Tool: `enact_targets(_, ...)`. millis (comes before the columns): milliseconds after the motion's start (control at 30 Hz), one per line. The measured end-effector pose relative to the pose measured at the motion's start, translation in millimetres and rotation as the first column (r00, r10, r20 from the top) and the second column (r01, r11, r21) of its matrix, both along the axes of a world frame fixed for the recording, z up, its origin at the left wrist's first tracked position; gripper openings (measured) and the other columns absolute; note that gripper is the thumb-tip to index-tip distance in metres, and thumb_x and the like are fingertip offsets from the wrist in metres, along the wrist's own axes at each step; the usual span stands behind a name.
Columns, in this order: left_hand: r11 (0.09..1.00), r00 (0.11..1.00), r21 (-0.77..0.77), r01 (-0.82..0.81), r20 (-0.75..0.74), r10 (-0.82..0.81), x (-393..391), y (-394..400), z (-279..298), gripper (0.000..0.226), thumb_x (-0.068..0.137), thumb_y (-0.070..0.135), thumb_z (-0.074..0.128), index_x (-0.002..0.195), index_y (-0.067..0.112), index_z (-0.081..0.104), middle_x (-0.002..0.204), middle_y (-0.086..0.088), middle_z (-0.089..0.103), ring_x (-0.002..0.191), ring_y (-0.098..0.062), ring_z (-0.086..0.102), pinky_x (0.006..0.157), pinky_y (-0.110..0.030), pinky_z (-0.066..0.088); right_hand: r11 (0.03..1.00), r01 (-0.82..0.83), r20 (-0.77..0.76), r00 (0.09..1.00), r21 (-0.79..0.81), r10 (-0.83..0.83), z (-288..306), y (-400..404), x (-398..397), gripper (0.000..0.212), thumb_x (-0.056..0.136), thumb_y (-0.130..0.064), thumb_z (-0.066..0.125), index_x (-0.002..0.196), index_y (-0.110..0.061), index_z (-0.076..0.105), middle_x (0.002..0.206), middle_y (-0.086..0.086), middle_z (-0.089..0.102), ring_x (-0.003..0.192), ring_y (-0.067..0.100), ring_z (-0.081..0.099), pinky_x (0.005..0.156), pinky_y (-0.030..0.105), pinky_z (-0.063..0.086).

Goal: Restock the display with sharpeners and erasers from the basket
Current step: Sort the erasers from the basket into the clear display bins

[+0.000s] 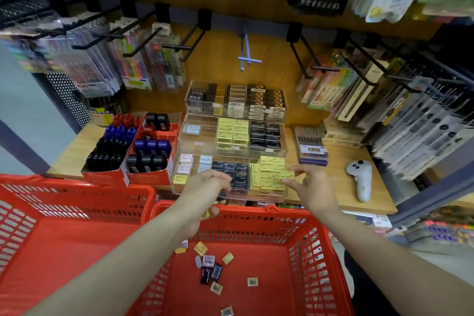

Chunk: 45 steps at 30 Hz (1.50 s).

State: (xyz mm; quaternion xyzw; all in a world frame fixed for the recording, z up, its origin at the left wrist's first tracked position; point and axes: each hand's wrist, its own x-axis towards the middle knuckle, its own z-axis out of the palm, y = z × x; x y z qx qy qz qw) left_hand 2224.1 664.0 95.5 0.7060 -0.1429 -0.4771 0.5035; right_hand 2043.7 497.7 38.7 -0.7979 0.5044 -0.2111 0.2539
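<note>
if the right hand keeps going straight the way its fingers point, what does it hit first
The right hand pinches a yellow eraser and points left and slightly forward over the front clear tray. It would probably first meet the yellow erasers stacked there, then the black ones. Height above them is unclear.

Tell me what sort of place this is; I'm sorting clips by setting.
Most likely a stationery shop aisle: packaged pens hang on hooks, a clear tiered display holds boxed erasers, and a red shopping basket of stock stands below.

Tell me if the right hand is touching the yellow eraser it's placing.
Touching. The head view shows the right hand pinching a yellow eraser between thumb and fingertips over the clear tray.
</note>
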Motion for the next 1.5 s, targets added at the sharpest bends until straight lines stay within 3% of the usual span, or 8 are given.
enact_targets(300, 1.0, 0.999, 0.014, 0.023, -0.022, -0.023, -1, 0, 0, 0.022, 0.086, 0.005, 0.06, 0.098, 0.018, 0.072, 0.105, 0.003, 0.064, 0.074, -0.013, 0.055, 0.048, -0.021, 0.039, 0.998, -0.046, -0.05, 0.998, -0.048, 0.044, -35, 8, 25, 0.033, 0.081, -0.03, 0.078, 0.111, -0.017, 0.073, 0.112, 0.0, 0.068, 0.078, 0.006, 0.061, 0.079, 0.013, 0.043)
enact_targets(600, 0.999, 0.999, 0.019, 0.025, -0.037, -0.025, 2, 0, -3, 0.021, 0.087, 0.007, 0.058, 0.097, 0.019, 0.072, 0.109, 0.002, 0.065, 0.081, -0.012, 0.056, 0.049, -0.021, 0.039, 0.995, -0.057, 0.011, 0.998, -0.08, 0.058, -42, 1, 39, 0.024, 0.079, -0.017, 0.08, 0.102, -0.015, 0.077, 0.096, 0.001, 0.069, 0.078, 0.007, 0.058, 0.082, 0.017, 0.047)
enact_targets(733, 0.999, 0.998, 0.024, 0.021, -0.066, -0.019, 2, -1, -4, 0.022, 0.086, 0.005, 0.058, 0.097, 0.019, 0.072, 0.111, -0.004, 0.067, 0.081, -0.012, 0.056, 0.047, -0.02, 0.038, 0.995, -0.062, 0.036, 0.997, -0.079, 0.065, -43, 1, 39, 0.023, 0.078, -0.017, 0.081, 0.1, -0.016, 0.077, 0.091, -0.005, 0.064, 0.077, 0.008, 0.059, 0.084, 0.03, 0.054)
enact_targets(867, 0.999, 0.997, 0.024, 0.021, -0.079, -0.019, 0, 1, -5, 0.023, 0.085, 0.004, 0.058, 0.097, 0.017, 0.072, 0.109, -0.005, 0.068, 0.074, -0.011, 0.056, 0.046, -0.02, 0.037, 0.997, -0.021, 0.034, 0.999, -0.079, 0.024, -38, 2, 33, 0.027, 0.079, -0.029, 0.081, 0.103, -0.021, 0.073, 0.097, -0.007, 0.064, 0.074, 0.006, 0.054, 0.078, 0.024, 0.048)
enact_targets(967, 0.997, 0.993, 0.077, 0.021, -0.119, -0.011, 2, 0, -13, 0.019, 0.084, 0.007, 0.059, 0.094, 0.016, 0.073, 0.094, -0.004, 0.069, 0.062, -0.014, 0.054, 0.043, -0.021, 0.033, 0.992, 0.046, 0.116, 0.993, -0.114, -0.032, -32, 21, 11, 0.007, 0.09, -0.028, 0.07, 0.092, -0.021, 0.067, 0.086, -0.007, 0.065, 0.064, 0.008, 0.054, 0.067, 0.024, 0.044)
enact_targets(1100, 0.971, 0.985, 0.218, 0.101, -0.159, -0.067, -7, 12, -41, 0.019, 0.084, 0.011, 0.058, 0.099, 0.013, 0.07, 0.084, -0.003, 0.068, 0.062, -0.016, 0.052, 0.046, -0.02, 0.031, 0.993, 0.015, -0.025, 1.0, 0.116, -0.012, -72, 62, -32, 0.006, 0.087, -0.016, 0.069, 0.082, -0.018, 0.069, 0.072, -0.002, 0.07, 0.065, 0.011, 0.062, 0.065, 0.024, 0.046)
enact_targets(1233, 0.932, 0.98, 0.321, 0.169, -0.153, -0.125, -21, 26, -69, 0.027, 0.087, 0.005, 0.05, 0.107, 0.011, 0.067, 0.089, -0.006, 0.069, 0.062, -0.016, 0.051, 0.044, -0.02, 0.033, 0.914, 0.015, -0.339, 0.931, 0.406, 0.135, -131, 87, -60, 0.012, 0.083, -0.008, 0.067, 0.091, -0.011, 0.074, 0.091, 0.007, 0.075, 0.089, 0.021, 0.07, 0.085, 0.027, 0.051)
enact_targets(1500, 0.864, 0.957, 0.416, 0.285, -0.179, -0.23, -25, 22, -132, 0.016, 0.095, 0.009, 0.054, 0.104, 0.016, 0.064, 0.098, -0.005, 0.076, 0.072, -0.016, 0.053, 0.054, -0.022, 0.036, 0.84, 0.014, -0.422, 0.869, 0.543, 0.258, -184, 114, -59, 0.032, 0.084, -0.016, 0.07, 0.115, -0.018, 0.07, 0.109, 0.004, 0.073, 0.103, 0.017, 0.067, 0.088, 0.019, 0.045)
